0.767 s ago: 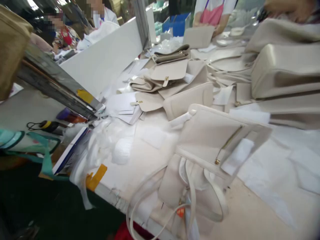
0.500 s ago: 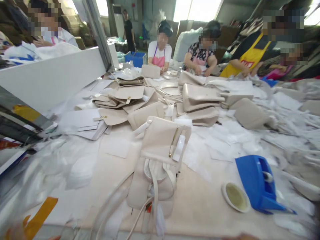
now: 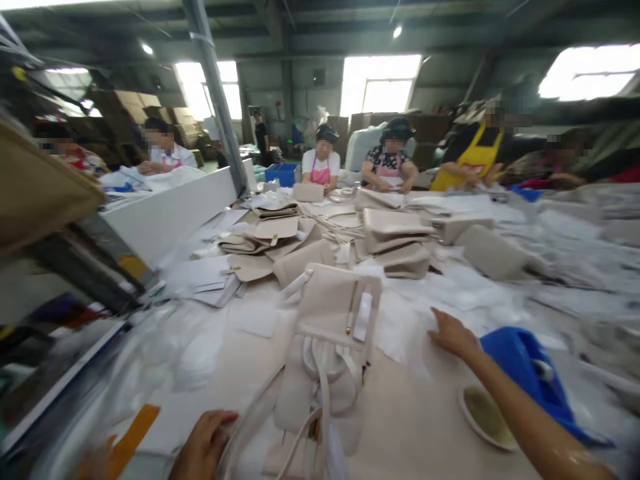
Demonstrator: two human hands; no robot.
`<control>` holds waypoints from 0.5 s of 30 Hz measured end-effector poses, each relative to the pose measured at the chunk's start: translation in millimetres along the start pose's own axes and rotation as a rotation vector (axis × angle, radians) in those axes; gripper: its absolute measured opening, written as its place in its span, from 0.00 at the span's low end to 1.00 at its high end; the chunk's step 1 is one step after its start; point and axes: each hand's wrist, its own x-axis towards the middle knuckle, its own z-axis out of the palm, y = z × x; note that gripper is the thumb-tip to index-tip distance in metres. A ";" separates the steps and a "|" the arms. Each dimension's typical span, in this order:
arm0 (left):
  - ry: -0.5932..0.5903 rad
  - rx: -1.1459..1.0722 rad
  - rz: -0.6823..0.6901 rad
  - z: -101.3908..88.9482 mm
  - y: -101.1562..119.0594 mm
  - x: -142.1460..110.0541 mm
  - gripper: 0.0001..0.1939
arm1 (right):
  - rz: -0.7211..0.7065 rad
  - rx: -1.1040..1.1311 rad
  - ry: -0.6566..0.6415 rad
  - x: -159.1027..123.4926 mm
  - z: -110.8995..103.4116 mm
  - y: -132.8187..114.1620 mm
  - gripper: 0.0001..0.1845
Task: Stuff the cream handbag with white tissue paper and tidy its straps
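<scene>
At lower centre, the cream backpack (image 3: 327, 333) lies flat. The left hand (image 3: 203, 443), fingers curled loosely, rests by its straps; the right hand (image 3: 450, 333), fingers spread, reaches over white sheets (image 3: 400, 320). Steadying the straps first would help.

You face a dim workshop hall: bright windows (image 3: 381, 85) across the top of the frame, a grey steel column (image 3: 213, 93) upper left, dark ceiling beams (image 3: 320, 40), stacked cardboard boxes (image 3: 120, 113) at left.

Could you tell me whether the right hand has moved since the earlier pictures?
Yes. The right hand, absent before, now reaches out over the white sheets, left of the blue tape dispenser and right of the cream bag.
</scene>
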 end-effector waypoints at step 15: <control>-0.010 -0.005 -0.171 9.1 25.7 2.0 0.11 | -0.734 0.316 0.191 -40.1 -72.2 -238.7 0.14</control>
